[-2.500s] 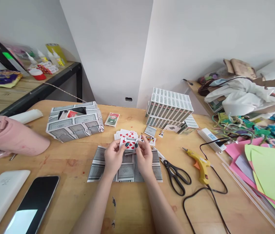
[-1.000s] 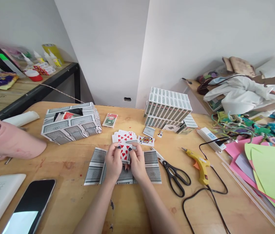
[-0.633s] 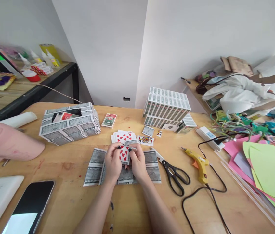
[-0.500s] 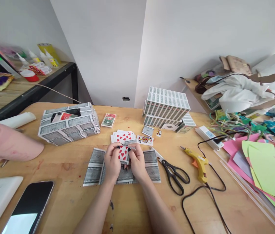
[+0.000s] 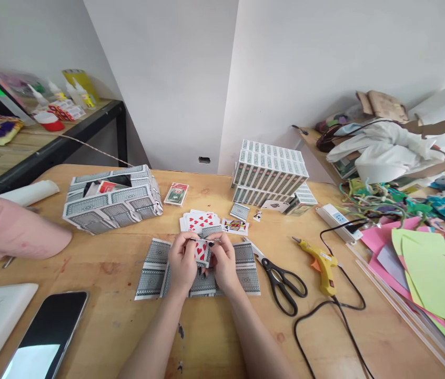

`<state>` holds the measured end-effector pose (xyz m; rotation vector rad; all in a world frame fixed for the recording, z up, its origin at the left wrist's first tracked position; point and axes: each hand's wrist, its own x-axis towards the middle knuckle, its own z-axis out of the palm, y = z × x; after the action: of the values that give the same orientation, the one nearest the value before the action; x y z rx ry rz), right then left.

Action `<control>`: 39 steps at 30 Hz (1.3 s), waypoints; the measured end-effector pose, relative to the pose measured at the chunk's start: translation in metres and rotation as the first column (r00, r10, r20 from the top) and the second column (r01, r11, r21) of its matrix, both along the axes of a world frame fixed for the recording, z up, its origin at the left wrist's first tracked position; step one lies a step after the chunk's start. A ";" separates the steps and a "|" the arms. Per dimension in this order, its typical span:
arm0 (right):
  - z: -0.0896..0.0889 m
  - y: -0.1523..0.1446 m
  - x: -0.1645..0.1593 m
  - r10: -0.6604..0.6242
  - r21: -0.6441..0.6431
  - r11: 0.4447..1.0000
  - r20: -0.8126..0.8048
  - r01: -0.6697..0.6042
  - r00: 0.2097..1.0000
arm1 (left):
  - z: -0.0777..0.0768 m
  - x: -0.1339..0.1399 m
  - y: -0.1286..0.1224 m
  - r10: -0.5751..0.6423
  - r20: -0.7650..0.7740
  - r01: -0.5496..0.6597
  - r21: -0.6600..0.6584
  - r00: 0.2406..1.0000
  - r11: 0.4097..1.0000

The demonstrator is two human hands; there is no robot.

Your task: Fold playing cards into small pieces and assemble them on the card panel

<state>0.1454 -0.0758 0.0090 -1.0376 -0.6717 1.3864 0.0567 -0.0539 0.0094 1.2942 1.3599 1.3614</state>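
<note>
One hearts playing card [image 5: 201, 252], pinched by left hand [image 5: 183, 262] and right hand [image 5: 223, 264]. Far, lying flat: one card box [image 5: 176, 195], lettering illegible.

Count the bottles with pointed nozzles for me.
4. All are on the wooden side table, left to right: first bottle, second bottle, third bottle and, close beside it, fourth bottle. More could be hidden among the clutter there.

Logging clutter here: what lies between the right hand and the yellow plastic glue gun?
In the head view, between the right hand and glue gun lie the right end of the grey-patterned card sheet, then black-handled metal scissors.
</note>
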 end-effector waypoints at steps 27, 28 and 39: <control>-0.002 0.005 0.004 0.185 0.008 0.982 0.091 -0.187 0.978 | 0.003 -0.008 0.002 -0.043 0.074 0.043 0.002 0.996 0.999; -0.001 0.005 0.003 0.161 0.016 0.986 0.112 -0.164 0.981 | 0.003 -0.007 0.003 -0.034 0.073 0.036 -0.028 0.997 0.999; -0.006 0.005 0.005 0.048 0.099 0.990 0.413 -0.097 0.909 | 0.004 -0.005 0.005 -0.092 -0.019 0.091 -0.049 0.996 0.995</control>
<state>0.1502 -0.0705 0.0035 -1.2321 -1.0987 1.1819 0.0519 -0.0493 0.0131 1.3263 1.3235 1.2488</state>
